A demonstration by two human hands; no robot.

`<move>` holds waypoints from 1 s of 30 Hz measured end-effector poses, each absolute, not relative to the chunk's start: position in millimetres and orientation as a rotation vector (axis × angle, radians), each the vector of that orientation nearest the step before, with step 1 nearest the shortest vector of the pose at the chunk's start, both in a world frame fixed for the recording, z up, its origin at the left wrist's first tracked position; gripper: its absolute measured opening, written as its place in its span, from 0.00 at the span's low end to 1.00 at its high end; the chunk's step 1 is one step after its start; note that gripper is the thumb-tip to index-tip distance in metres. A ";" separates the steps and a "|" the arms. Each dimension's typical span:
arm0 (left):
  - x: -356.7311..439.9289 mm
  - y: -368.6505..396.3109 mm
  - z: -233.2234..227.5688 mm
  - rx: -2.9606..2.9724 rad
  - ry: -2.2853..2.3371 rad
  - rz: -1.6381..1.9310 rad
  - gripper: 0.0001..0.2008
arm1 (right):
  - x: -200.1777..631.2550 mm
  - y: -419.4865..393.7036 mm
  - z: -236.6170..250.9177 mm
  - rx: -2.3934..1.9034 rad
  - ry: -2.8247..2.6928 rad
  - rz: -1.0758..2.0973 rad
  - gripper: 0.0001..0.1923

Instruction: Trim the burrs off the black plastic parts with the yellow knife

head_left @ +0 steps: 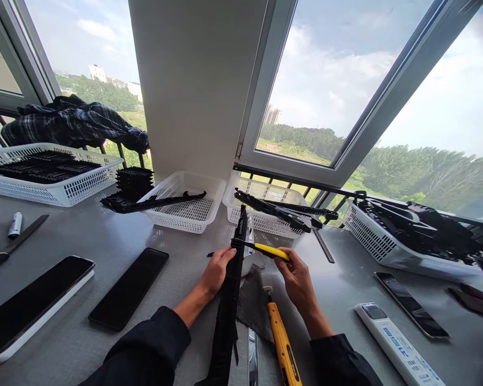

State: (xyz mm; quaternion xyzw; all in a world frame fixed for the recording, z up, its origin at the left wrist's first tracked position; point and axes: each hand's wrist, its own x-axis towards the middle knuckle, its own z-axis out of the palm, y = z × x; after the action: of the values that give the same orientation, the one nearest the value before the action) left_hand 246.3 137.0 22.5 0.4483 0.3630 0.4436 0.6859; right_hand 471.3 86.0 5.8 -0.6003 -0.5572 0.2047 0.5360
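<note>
My left hand point(216, 272) is closed around a long black plastic part point(234, 279), which runs from the front edge of the table up toward the baskets. In my right hand point(297, 276) is a yellow-handled utility knife point(271, 250), its tip touching the plastic part just above my left thumb. A dark grey cloth point(253, 297) lies under and between my hands. Beside it rests a yellow corded-looking tool point(282, 343) with a small metal head. A shiny metal strip point(253, 356) shows at the front, partly hidden by the cloth.
White baskets point(181, 222) stand along the window side; one basket point(265, 222) has long black parts across it, another basket point(380, 249) is heaped with them. Phones point(129, 288) lie left and right. A power strip point(400, 346) sits right, a black-handled knife point(20, 241) far left.
</note>
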 end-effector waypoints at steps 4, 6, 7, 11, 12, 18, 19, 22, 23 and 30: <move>247.2 139.9 19.8 1.004 0.753 0.980 0.27 | 472.4 85.0 8.3 -1.443 -1.305 0.453 0.19; 248.1 142.1 17.4 0.983 0.724 1.001 0.29 | 472.4 83.1 10.9 -1.428 -1.324 0.461 0.18; 248.5 143.0 16.2 0.969 0.715 1.023 0.30 | 471.7 81.7 12.2 -1.417 -1.341 0.480 0.18; 249.7 144.6 12.4 0.953 0.720 1.104 0.30 | 464.3 75.6 15.2 -1.386 -1.416 0.549 0.15; 249.9 144.4 12.1 0.957 0.729 1.102 0.30 | 461.9 74.4 15.3 -1.384 -1.434 0.548 0.14; 250.2 142.0 15.4 0.915 0.724 1.123 0.31 | 454.4 73.1 15.2 -1.415 -1.506 0.484 0.13; 250.2 141.7 16.2 0.902 0.721 1.129 0.31 | 454.2 73.4 15.3 -1.421 -1.508 0.481 0.13; 250.1 141.1 17.9 0.888 0.710 1.136 0.30 | 454.1 74.0 16.0 -1.425 -1.510 0.470 0.14; 250.1 140.9 18.3 0.887 0.706 1.137 0.30 | 454.1 74.0 16.4 -1.423 -1.511 0.468 0.14; 250.3 140.1 19.1 0.833 0.691 1.126 0.31 | 453.5 72.5 21.3 -1.427 -1.524 0.464 0.14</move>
State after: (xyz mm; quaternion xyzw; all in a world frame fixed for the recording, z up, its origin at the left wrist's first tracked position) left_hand 250.3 140.1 19.1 0.3753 0.3117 0.5075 0.7102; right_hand 453.5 72.5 21.3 -0.5851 -0.6249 0.1902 0.4806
